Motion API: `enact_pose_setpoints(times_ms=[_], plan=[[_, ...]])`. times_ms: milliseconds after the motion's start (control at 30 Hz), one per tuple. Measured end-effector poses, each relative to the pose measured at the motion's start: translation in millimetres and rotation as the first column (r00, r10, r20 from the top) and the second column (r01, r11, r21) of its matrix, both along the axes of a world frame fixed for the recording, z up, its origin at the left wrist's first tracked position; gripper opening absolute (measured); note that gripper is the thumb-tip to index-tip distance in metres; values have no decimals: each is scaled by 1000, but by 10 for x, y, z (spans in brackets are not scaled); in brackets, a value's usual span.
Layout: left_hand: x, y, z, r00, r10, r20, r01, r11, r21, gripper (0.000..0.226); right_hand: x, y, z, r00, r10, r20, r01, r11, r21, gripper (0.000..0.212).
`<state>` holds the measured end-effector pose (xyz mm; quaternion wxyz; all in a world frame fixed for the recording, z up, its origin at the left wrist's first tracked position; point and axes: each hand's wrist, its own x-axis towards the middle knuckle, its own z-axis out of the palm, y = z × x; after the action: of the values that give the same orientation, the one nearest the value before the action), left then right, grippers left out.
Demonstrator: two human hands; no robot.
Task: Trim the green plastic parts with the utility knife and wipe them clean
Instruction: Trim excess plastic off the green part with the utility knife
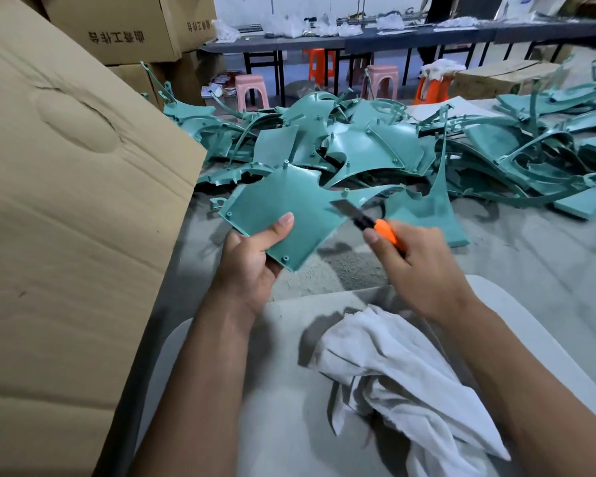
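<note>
While the left hand [252, 259] grips a flat green plastic panel [283, 215] by its near lower edge, thumb on top and fingers curled underneath, the right hand [424, 266] is wrapped around an orange utility knife [375, 225], black nose and extended blade pointing up-left. The blade tip sits at the panel's right edge; can't tell if it's actually touching or just over it. The panel is held in the air above the grey floor [530, 256], tilted, small screw bosses visible on its face. A white rag [403, 376] lies crumpled on the person's lap, under the right forearm, not in either hand. Beyond the held part, a big pile of green plastic parts [375, 146] is spread across the floor, curved panels and thin strips overlapping, reaching out to the right edge. A large cardboard box [66, 201] stands close on the left, with more cartons [117, 25] stacked behind it. Further back: a long dark table [410, 37] with white plastic bags on it, pink stools [252, 91] and orange stools [319, 63] under and beside it.
</note>
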<state>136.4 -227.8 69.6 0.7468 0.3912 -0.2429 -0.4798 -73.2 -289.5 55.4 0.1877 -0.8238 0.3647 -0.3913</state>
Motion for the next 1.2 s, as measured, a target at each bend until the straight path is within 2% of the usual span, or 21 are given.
enact_pose_setpoints(times_ms=[100, 200, 300, 367, 433, 500, 533, 600, 667, 733, 800, 867, 933, 1033, 1100, 1167, 1200], plan=[[88, 30, 1, 997, -74, -12, 73, 997, -38, 56, -173, -167, -17, 973, -225, 47, 225, 974, 8, 50], [98, 58, 7, 993, -121, -14, 120, 993, -9, 56, -366, -339, -36, 884, -468, -15, 467, 881, 78, 56], [87, 60, 23, 995, -100, -28, 100, 995, -4, 61, -445, -385, -20, 813, -581, -31, 581, 808, 95, 56], [57, 44, 32, 997, -61, -36, 62, 998, 6, 60, -347, -296, 1, 868, -496, 36, 496, 868, 17, 52], [22, 17, 13, 1000, -4, -27, 5, 999, 42, 50, -176, -134, 24, 970, -211, 119, 215, 976, -22, 44], [-5, -1, -6, 998, 41, -45, -38, 997, 68, 41, -24, 14, 35, 992, 69, 103, -69, 998, -4, 37], [-18, -3, -4, 997, 48, -57, -45, 997, 65, 40, 31, 50, 33, 990, 133, 53, -133, 991, -10, 36], [-38, 8, 13, 997, 18, -78, -15, 999, 36, 44, 81, 55, 16, 992, 120, -39, -122, 992, -44, 37], [-28, 31, 35, 992, -25, -127, 29, 999, 27, 46, 63, 22, -9, 997, 40, -63, -46, 995, -89, 41], [37, 75, 62, 979, -66, -192, 71, 997, 17, 44, 2, -54, -30, 993, -82, -83, 75, 994, -85, 46], [119, 116, 71, 974, -133, -183, 134, 991, -5, 45, -100, -157, -36, 959, -256, -123, 254, 967, -32, 50], [148, 146, 79, 973, -161, -165, 155, 987, -47, 36, -251, -268, -28, 918, -395, -32, 396, 918, 25, 52], [115, 153, 87, 976, -135, -173, 128, 991, -47, 34, -357, -321, -1, 891, -452, 48, 451, 892, 23, 54], [69, 111, 66, 989, -31, -142, 36, 999, 28, 47, -268, -243, -8, 929, -360, 83, 363, 932, -16, 52], [51, 61, 46, 992, 12, -127, -5, 999, 54, 48, -110, -94, -1, 979, -165, 121, 167, 986, -1, 46], [27, 28, 24, 992, 40, -122, -33, 998, 61, 46, 38, 30, 4, 997, 35, 71, -34, 999, -18, 41], [6, 20, 15, 992, 40, -122, -32, 998, 60, 46, 95, 62, -5, 997, 76, 1, -76, 996, -43, 39]])
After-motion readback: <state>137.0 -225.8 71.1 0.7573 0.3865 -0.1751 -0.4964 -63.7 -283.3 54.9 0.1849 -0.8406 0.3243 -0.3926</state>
